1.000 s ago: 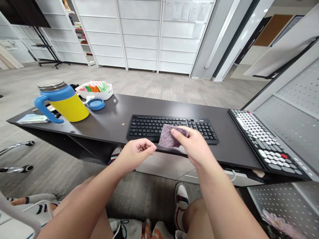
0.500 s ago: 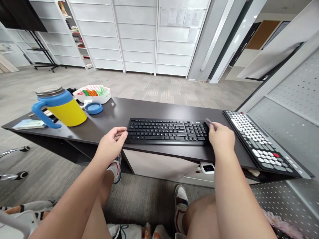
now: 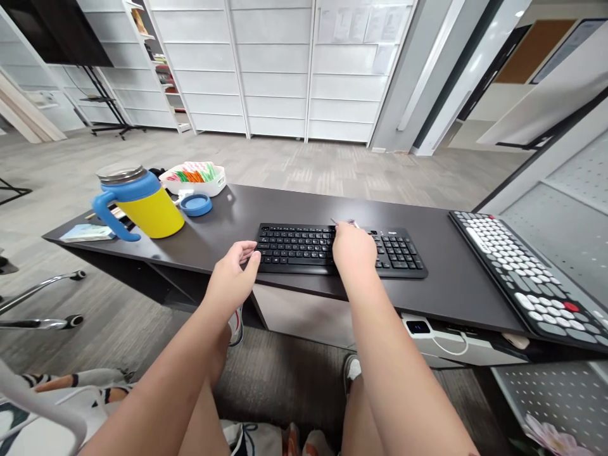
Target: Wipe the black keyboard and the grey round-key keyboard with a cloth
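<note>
Right now the dark desk [image 3: 228, 221] carries everything, and the black keyboard [image 3: 304, 248] at its middle serves as the landmark for the rest. Well to the right of that keyboard lies a second keyboard with white keys [image 3: 515, 275], angled along the desk's end and untouched by either hand. Well to the left of the black keyboard stands a yellow mug with a blue lid and handle [image 3: 137, 202], with a white tray of coloured packets [image 3: 196, 177] beyond it and a loose blue lid [image 3: 196, 204] between mug and keyboard. The right hand [image 3: 354, 250] lies over the middle of the black keyboard, its fingers closed on a small striped cloth [image 3: 349, 222], of which only a sliver shows past the fingertips at the keyboard's far edge. The left hand [image 3: 235, 272] rests at the keyboard's left near corner, fingers loosely curled and touching the frame, holding nothing as far as can be seen, apparently steadying it. Judging from how things lie, the wiping of this keyboard is under way at mid-board; nothing in the view shows which keys are already clean, so the share done cannot be told, and the white-keyed keyboard looks unattended.
</note>
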The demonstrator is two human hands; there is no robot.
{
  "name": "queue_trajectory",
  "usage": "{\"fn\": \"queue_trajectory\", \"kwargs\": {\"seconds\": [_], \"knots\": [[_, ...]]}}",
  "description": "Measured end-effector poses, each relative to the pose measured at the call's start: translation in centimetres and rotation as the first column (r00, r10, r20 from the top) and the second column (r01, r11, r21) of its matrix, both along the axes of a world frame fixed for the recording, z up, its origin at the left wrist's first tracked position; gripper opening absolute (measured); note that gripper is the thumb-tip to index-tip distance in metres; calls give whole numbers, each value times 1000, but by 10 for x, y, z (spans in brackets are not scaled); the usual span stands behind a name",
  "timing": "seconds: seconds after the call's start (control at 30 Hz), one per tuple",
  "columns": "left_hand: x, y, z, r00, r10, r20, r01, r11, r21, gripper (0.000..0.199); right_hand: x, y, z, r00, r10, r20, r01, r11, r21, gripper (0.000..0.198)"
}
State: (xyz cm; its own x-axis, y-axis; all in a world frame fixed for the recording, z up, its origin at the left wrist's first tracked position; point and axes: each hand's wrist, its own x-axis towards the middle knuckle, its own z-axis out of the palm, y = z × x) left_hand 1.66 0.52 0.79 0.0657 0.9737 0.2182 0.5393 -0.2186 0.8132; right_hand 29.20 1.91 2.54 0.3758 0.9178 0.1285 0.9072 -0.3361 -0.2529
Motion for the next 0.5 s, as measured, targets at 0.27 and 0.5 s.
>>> {"fn": "queue_trajectory", "kwargs": {"seconds": [0.27,0.5], "knots": [[-10,1,-3,983,-19,182,34,997,-76,28,-114,24,-6,889,457,32,-456,875,165,42],[-17,9,-4,740,131,659,18,977,-215,31,-150,9,0,683,728,55,-729,675,113,35]]}}
